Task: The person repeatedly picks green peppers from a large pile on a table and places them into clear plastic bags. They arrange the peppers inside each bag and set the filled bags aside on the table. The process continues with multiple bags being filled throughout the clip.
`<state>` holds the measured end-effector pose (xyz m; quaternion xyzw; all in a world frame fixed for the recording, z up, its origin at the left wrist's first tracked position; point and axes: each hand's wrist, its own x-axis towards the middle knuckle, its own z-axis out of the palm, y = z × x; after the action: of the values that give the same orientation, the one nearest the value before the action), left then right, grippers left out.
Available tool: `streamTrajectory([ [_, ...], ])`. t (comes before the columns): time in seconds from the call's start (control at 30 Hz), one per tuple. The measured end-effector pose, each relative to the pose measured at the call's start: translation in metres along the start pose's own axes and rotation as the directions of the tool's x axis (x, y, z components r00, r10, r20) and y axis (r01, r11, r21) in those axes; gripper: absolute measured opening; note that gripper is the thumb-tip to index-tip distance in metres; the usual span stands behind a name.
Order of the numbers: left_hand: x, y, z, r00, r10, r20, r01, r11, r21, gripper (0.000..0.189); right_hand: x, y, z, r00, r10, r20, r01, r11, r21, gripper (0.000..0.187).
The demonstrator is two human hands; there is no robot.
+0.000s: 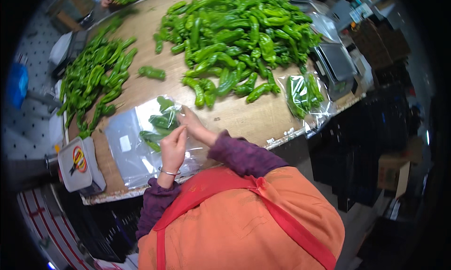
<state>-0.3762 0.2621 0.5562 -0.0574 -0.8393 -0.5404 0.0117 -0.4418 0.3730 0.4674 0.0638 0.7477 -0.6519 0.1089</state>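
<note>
My left hand, with a bangle at its wrist, pinches the open edge of a clear plastic bag. A few green peppers lie inside that bag. On the bag's far right edge my right hand is closed, its fingertips partly hidden by the film. Beneath and to the left lies a stack of flat clear bags with a small white label. Beyond my hands spreads a large heap of green peppers. A filled bag of peppers rests near the table's right edge.
A smaller heap of peppers covers the table's left side, and one loose pepper lies between the heaps. Scissors sit on a white-lidded tub. At right is a weighing scale. Another person's hand shows at upper left.
</note>
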Motion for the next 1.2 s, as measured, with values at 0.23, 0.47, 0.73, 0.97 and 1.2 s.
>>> streamTrajectory([
  [0.23, 0.013, -0.012, 0.009, 0.999, -0.039, 0.032, 0.04, 0.998, -0.038, 0.02, -0.053, 0.02, -0.203, 0.956, 0.194, -0.218, -0.25, 0.93, -0.269, 0.027],
  [0.47, 0.015, -0.008, 0.014, 1.0, 0.008, 0.02, -0.007, 1.0, -0.011, 0.02, -0.006, 0.06, -0.298, 0.916, -0.331, -0.226, -0.121, 0.31, -0.943, 0.044],
  [0.73, 0.011, -0.011, 0.004, 0.998, -0.056, -0.014, 0.056, 0.998, 0.003, 0.02, -0.038, 0.068, -0.319, 0.998, 0.004, -0.062, -0.05, 0.639, -0.767, 0.036],
  [0.97, 0.014, -0.007, 0.011, 0.998, -0.058, -0.024, 0.058, 0.998, -0.025, 0.021, 0.014, 0.056, -0.281, 0.743, 0.219, -0.632, -0.454, 0.859, -0.236, 0.078],
  [1.2, -0.001, 0.003, 0.012, 0.992, -0.06, 0.109, 0.046, 0.991, 0.125, 0.035, 0.044, 0.03, -0.219, 0.671, 0.235, -0.703, -0.618, 0.702, -0.355, 0.116],
])
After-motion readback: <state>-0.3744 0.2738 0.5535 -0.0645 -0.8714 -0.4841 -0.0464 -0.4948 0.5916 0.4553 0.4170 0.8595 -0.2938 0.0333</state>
